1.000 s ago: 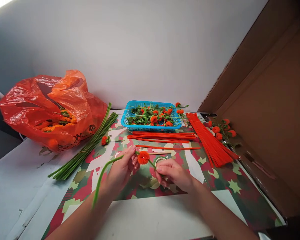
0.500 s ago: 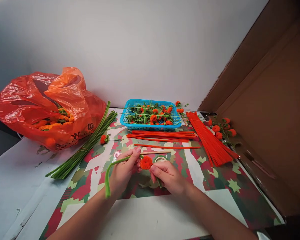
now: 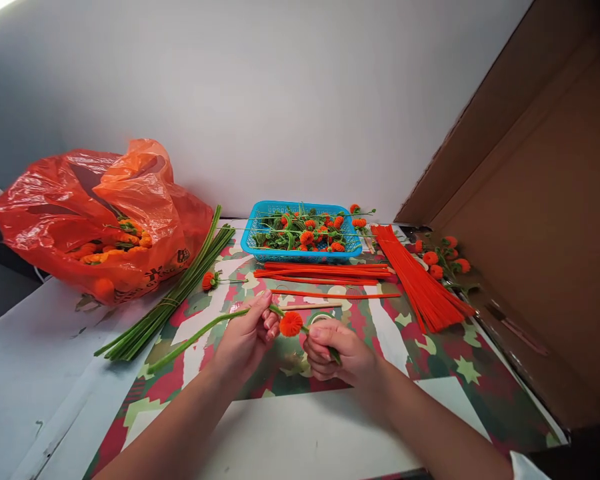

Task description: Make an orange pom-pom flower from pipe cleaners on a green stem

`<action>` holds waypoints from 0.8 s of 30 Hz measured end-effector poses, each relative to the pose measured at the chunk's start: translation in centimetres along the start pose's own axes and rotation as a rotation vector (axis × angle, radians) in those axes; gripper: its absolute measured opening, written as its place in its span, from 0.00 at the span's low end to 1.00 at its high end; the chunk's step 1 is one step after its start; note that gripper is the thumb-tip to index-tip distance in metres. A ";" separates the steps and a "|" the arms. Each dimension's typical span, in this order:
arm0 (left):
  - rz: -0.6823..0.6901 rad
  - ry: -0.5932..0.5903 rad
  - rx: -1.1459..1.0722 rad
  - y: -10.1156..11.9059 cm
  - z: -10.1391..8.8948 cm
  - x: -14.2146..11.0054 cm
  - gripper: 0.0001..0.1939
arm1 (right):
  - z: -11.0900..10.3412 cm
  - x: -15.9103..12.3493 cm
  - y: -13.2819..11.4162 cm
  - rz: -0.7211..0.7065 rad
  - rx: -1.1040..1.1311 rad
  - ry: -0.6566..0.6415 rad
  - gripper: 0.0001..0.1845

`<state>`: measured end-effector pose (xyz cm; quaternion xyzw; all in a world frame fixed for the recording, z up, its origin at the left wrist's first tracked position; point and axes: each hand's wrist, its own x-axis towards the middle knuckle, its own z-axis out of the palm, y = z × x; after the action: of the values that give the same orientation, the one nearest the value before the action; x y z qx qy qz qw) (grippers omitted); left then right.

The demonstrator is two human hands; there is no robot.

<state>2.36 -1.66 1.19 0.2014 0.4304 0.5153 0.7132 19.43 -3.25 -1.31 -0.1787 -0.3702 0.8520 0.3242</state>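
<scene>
My left hand [image 3: 247, 333] pinches a green pipe cleaner [image 3: 195, 340] between thumb and fingers. Its long end trails to the lower left, and a short piece reaches toward an orange pompom-like flower head [image 3: 291, 324]. That flower head hangs between my two hands. On its right side, my right hand [image 3: 337, 350] is closed round a green stem, whose dark green end pokes out below the fingers. Behind my right hand, a roll of tape [image 3: 323, 317] is partly hidden. A thin wooden stick [image 3: 315, 306] lies just beyond the flower head.
A blue basket [image 3: 300, 255] of orange flowers stands at the back. Orange pipe cleaners [image 3: 420, 277] and green pipe cleaners [image 3: 167, 300] lie in bundles. An orange plastic bag [image 3: 145, 267] sits left; finished-looking flowers [image 3: 433, 259] lie right, beside a cardboard panel [image 3: 530, 233]. A white sheet [image 3: 280, 433] is nearest.
The green pipe cleaner's free end has swung outward to the lower left. My hands have drawn slightly apart, and green now shows on both sides of the flower head.
</scene>
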 end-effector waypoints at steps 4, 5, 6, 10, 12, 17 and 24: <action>0.042 -0.109 0.074 0.1 -0.1 -0.3 0.25 | -0.1 -0.1 -0.2 0.012 0.027 -0.024 0.21; 0.035 -0.149 0.091 0.0 -0.1 -0.3 0.24 | -0.1 -0.1 -0.2 0.008 0.014 -0.015 0.21; 0.029 -0.188 0.103 0.0 -0.2 -0.4 0.23 | -0.2 -0.2 -0.2 0.006 -0.007 0.002 0.21; 0.059 -0.266 0.167 -0.4 -0.2 -0.8 0.21 | -0.2 -0.3 -0.3 -0.014 -0.103 0.081 0.22; 0.089 -0.250 0.237 -0.5 -0.2 -0.9 0.20 | -0.2 -0.3 -0.3 -0.028 -0.133 0.098 0.23; 0.104 -0.191 0.312 -0.8 -0.3 -1.0 0.16 | -0.3 -0.3 -0.2 -0.044 -0.156 0.111 0.23; 0.102 -0.195 0.336 -1.1 -0.3 -1.0 0.13 | -0.2 -0.2 0.0 -0.034 -0.164 0.127 0.24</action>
<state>2.59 -3.08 0.64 0.3881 0.4284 0.4497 0.6809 19.67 -3.23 -1.45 -0.2519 -0.4203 0.8002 0.3458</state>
